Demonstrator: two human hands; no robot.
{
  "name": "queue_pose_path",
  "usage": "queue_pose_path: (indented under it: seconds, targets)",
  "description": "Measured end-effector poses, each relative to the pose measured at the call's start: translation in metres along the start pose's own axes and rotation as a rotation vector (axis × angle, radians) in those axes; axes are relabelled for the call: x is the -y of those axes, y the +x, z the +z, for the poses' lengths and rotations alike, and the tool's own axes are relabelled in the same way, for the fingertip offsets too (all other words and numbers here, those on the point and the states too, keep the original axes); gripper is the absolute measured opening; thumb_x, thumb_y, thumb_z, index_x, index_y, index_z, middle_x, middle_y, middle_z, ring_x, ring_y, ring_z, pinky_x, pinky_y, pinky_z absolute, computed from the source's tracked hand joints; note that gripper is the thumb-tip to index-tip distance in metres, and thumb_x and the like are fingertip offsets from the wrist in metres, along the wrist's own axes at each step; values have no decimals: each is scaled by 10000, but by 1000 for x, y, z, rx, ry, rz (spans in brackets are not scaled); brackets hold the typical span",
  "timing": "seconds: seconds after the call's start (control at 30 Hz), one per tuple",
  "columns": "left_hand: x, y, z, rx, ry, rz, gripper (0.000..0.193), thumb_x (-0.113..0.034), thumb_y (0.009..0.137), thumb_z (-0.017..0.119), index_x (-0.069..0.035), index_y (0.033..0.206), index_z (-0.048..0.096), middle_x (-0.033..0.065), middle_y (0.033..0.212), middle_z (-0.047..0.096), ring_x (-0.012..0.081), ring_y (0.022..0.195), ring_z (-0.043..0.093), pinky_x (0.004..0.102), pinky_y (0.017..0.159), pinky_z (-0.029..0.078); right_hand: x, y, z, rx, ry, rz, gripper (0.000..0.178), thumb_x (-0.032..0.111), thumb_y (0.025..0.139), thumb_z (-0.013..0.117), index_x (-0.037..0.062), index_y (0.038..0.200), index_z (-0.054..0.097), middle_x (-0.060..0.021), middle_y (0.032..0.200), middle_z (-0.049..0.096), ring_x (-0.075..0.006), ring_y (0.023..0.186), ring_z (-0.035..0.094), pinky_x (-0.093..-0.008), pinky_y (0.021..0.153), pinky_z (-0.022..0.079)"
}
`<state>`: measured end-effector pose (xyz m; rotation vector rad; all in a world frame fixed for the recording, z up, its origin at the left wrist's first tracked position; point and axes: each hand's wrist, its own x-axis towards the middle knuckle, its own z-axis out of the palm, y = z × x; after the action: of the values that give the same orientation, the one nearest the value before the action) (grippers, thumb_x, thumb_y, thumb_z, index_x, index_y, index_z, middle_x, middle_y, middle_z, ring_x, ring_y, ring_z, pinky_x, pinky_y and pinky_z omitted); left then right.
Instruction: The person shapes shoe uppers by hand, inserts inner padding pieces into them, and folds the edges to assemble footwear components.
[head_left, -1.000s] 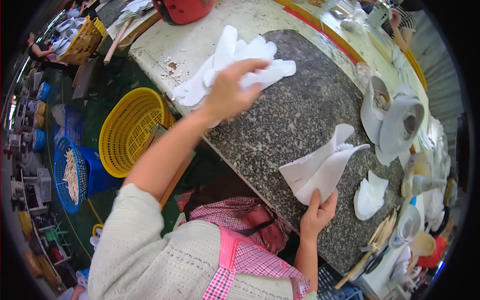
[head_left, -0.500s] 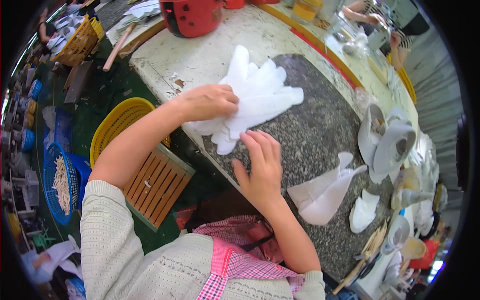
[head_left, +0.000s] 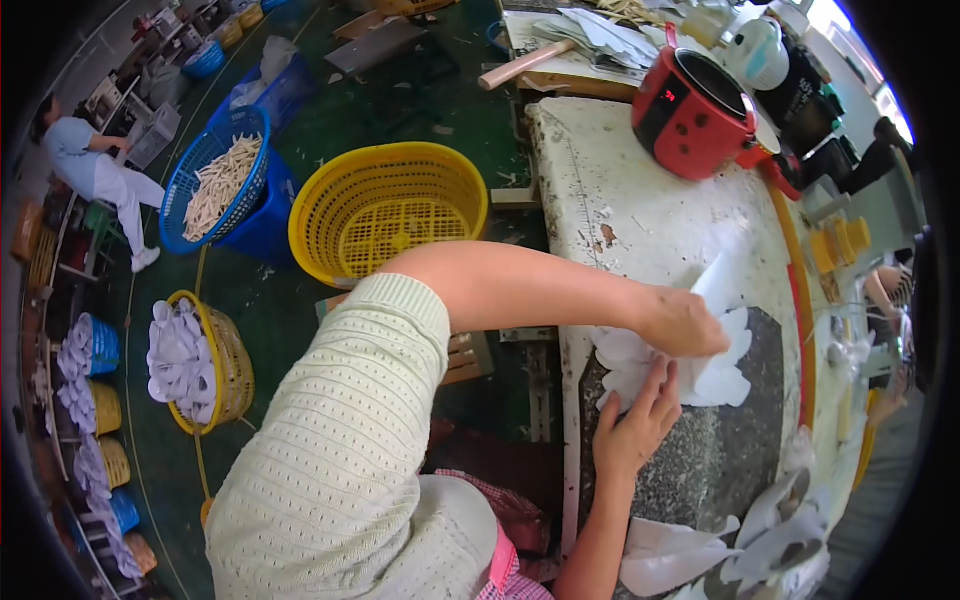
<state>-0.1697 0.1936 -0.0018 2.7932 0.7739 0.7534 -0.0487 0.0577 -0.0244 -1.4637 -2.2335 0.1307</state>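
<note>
A fanned pile of thin white flat pieces with rounded ends point(head_left: 722, 378) lies on the dark speckled slab of the worktable. My left hand point(head_left: 688, 324) is closed over the pile, its arm reaching across from the left. One white flat piece point(head_left: 716, 278) stands up beside that hand, blurred, and appears gripped in its fingers. My right hand point(head_left: 638, 425) lies at the pile's near edge, fingers stretched out and touching the white pieces. The fingertips of my left hand are hidden from view.
A red electric cooker point(head_left: 690, 115) stands at the table's far end. Left of the table are a yellow basket point(head_left: 470, 215), a blue basket of pale sticks point(head_left: 180, 215) and a basket of white curved pieces point(head_left: 235, 370). White folded shapes point(head_left: 665, 560) lie nearby. Another person point(head_left: 85, 160) is far left.
The view has swung left, bringing more floor and baskets into sight. A white piece now rises, blurred, by my left hand. My right hand now touches the pile's near edge.
</note>
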Motion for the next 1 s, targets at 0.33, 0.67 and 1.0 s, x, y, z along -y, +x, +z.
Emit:
queue_pose_path:
  seconds: [0.33, 0.67, 1.0]
  targets:
    - [145, 52, -178, -1238, 21, -404, 167, -79, 929, 474, 12, 987, 601, 149, 714, 642, 223, 634, 674, 317, 546, 510, -5, 0, -1, -19, -58, 24, 648, 234, 726, 632, 57, 1320, 442, -116, 1374, 415, -323, 1080, 427, -430, 934, 347]
    - [228, 33, -157, -892, 411, -414, 151, -186, 872, 581, -37, 851, 566, 158, 776, 635, 358, 721, 613, 424, 622, 463, -5, 5, -6, 19, 64, 60, 638, 203, 689, 669, 49, 1280, 483, -135, 1348, 432, -341, 1066, 412, -435, 945, 337]
    - [280, 73, -168, -298, 390, -492, 204, -201, 683, 761, -42, 738, 646, 121, 664, 640, 234, 656, 637, 358, 587, 470, -4, 7, -9, 21, 98, 86, 628, 209, 688, 674, 62, 1271, 493, -123, 1345, 431, -341, 1062, 410, -435, 929, 335]
